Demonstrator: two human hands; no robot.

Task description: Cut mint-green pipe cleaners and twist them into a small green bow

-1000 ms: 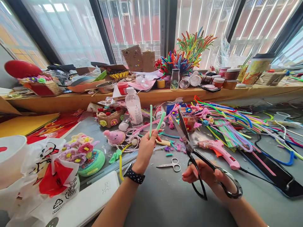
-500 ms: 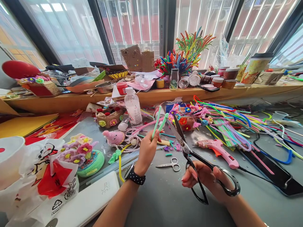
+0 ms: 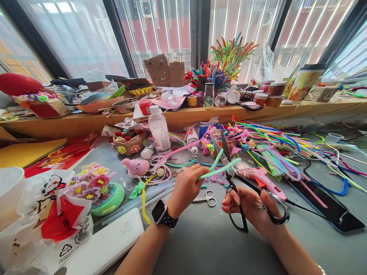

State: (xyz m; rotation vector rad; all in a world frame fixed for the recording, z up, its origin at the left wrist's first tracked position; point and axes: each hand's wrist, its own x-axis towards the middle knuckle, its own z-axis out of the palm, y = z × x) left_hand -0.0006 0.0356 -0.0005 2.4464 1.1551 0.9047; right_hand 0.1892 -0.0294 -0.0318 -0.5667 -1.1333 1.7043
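My left hand (image 3: 187,187), with a black watch on the wrist, pinches a folded mint-green pipe cleaner (image 3: 219,168) whose two ends point right, toward the blades. My right hand (image 3: 252,208) grips the black handles of large scissors (image 3: 237,179), blades open and pointing up and away. The green ends lie at the open blades, close to the pivot. Both hands hover over the grey table (image 3: 200,236).
Small silver scissors (image 3: 207,198) lie just below my left hand. A pink glue gun (image 3: 262,177) lies right of the blades beside a heap of coloured pipe cleaners (image 3: 281,147). A pink crochet toy (image 3: 136,166), pearl beads, bottle (image 3: 159,130), flower basket (image 3: 127,142) and white box (image 3: 106,242) sit left.
My left hand has tipped the green pipe cleaner from upright to nearly level, pointing right. The scissors moved in, and the green ends now sit between the open blades.
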